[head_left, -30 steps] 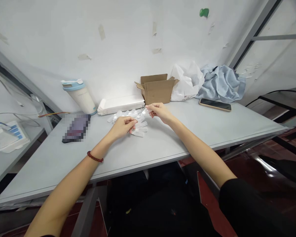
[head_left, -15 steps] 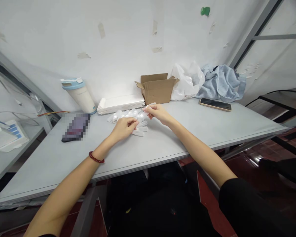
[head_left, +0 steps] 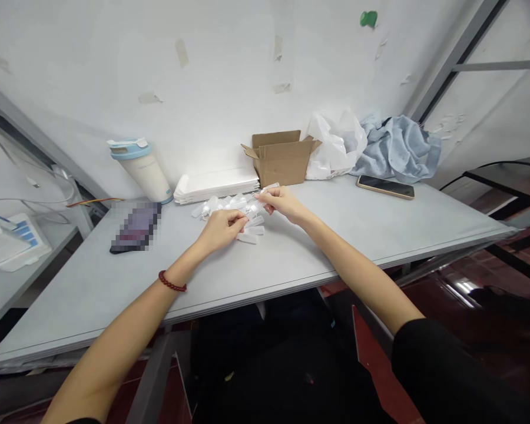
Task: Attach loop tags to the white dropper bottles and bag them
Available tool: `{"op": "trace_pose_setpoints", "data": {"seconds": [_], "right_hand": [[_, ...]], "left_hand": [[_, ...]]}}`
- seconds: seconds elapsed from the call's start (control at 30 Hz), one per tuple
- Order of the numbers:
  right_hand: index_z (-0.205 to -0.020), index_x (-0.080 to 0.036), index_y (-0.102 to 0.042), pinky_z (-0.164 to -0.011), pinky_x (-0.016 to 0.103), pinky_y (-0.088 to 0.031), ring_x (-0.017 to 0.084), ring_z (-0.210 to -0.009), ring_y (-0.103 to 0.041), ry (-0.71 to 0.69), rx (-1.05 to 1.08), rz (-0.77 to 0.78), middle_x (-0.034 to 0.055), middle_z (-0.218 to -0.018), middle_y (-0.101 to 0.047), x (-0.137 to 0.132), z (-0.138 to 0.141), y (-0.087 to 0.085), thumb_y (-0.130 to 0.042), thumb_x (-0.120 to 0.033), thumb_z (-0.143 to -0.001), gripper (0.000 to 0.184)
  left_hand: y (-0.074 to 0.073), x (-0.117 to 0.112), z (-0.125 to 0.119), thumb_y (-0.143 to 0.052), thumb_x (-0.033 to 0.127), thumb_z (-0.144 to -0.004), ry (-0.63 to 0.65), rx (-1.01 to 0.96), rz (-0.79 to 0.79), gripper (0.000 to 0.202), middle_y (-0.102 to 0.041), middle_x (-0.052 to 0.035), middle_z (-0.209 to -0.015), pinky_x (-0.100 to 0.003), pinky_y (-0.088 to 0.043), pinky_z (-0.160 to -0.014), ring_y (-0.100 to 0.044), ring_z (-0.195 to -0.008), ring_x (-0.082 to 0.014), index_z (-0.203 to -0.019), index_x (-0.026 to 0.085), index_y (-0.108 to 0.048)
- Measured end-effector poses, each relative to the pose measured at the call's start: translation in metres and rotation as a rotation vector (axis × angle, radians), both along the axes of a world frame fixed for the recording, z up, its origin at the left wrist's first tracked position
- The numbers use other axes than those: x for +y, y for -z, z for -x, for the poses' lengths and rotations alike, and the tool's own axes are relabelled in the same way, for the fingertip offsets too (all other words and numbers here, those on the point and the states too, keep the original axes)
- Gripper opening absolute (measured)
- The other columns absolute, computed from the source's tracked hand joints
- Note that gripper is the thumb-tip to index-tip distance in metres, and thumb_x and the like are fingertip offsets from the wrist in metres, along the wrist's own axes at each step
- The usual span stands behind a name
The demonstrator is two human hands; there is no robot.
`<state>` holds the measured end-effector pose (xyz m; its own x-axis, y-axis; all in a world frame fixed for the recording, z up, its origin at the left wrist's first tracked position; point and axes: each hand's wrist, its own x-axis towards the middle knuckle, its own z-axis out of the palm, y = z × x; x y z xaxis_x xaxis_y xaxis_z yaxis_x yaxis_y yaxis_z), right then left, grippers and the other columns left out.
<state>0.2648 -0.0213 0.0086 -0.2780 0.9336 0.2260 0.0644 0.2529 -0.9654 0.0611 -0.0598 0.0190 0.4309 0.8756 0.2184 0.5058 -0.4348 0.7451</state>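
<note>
A heap of small clear plastic pieces [head_left: 223, 205] lies on the grey table [head_left: 291, 253] in front of a stack of white trays [head_left: 216, 184]. My left hand [head_left: 221, 228], with a red bead bracelet at the wrist, is closed in a pinch on one clear piece at the near edge of the heap. My right hand [head_left: 282, 203] is closed too, its fingertips pinching another small clear piece just right of the heap. The two hands are a short way apart, both low over the table.
An open cardboard box [head_left: 280, 158] stands behind the hands, with a white plastic bag [head_left: 333, 147] and a blue cloth [head_left: 400, 147] to its right. A phone [head_left: 385, 187] lies at the right, a dark blurred device [head_left: 136, 227] and a lidded tumbler [head_left: 142, 169] at the left.
My right hand has drawn slightly left toward the heap and my left hand has shifted a little; both keep their pinch on clear pieces.
</note>
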Motion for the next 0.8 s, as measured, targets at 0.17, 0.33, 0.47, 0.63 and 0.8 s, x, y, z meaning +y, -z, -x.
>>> {"op": "trace_pose_setpoints", "data": {"seconds": [0.17,0.33,0.47,0.63,0.8], "right_hand": [[-0.057,-0.017,-0.053,-0.05,0.023,-0.034,0.006,-0.047,-0.038,-0.008,-0.021,0.009,-0.0058,-0.047,-0.042,-0.0014,0.0021,-0.0013,-0.071,-0.048,-0.076,0.041],[-0.062,-0.016,-0.059,-0.047,0.023,-0.03,0.007,-0.047,-0.039,0.044,-0.133,-0.048,-0.0052,-0.048,-0.044,-0.0018,0.0026,-0.0012,-0.068,-0.044,-0.077,0.033],[-0.061,-0.016,-0.058,-0.047,0.024,-0.026,0.007,-0.046,-0.036,0.038,-0.195,-0.074,-0.0058,-0.046,-0.042,-0.0036,0.0037,-0.0011,-0.064,-0.043,-0.079,0.033],[-0.063,-0.016,-0.057,-0.049,0.024,-0.023,0.007,-0.046,-0.033,0.033,-0.282,-0.1,-0.0065,-0.045,-0.041,-0.0053,0.0059,-0.0001,-0.06,-0.044,-0.081,0.033],[-0.063,-0.016,-0.056,-0.052,0.024,-0.023,0.008,-0.051,-0.033,0.008,-0.309,-0.112,-0.0065,-0.047,-0.039,-0.0063,0.008,0.0015,-0.058,-0.043,-0.081,0.033]], "left_hand": [[0.0,0.0007,-0.0002,-0.054,0.036,-0.079,-0.002,0.004,0.004,0.026,-0.063,-0.0003,-0.058,-0.026,-0.043,-0.054,-0.052,-0.045,-0.0121,-0.063,0.017,-0.062],[0.0018,0.0016,-0.0004,-0.054,0.036,-0.078,0.011,0.026,0.046,0.026,-0.061,-0.0001,-0.056,-0.026,-0.043,-0.052,-0.053,-0.044,-0.0129,-0.061,0.018,-0.061],[0.0049,0.0025,0.0004,-0.053,0.036,-0.078,0.022,0.026,0.046,0.026,-0.062,-0.0001,-0.057,-0.027,-0.043,-0.052,-0.053,-0.044,-0.0128,-0.06,0.018,-0.06],[0.0066,0.0028,0.0015,-0.053,0.036,-0.079,0.045,0.09,0.025,0.03,-0.057,0.0016,-0.049,-0.026,-0.04,-0.052,-0.05,-0.043,-0.0122,-0.056,0.019,-0.058],[0.0062,0.002,0.001,-0.051,0.037,-0.079,0.053,0.14,-0.013,0.032,-0.051,0.0027,-0.043,-0.025,-0.034,-0.049,-0.043,-0.043,-0.0118,-0.054,0.019,-0.059]]}}
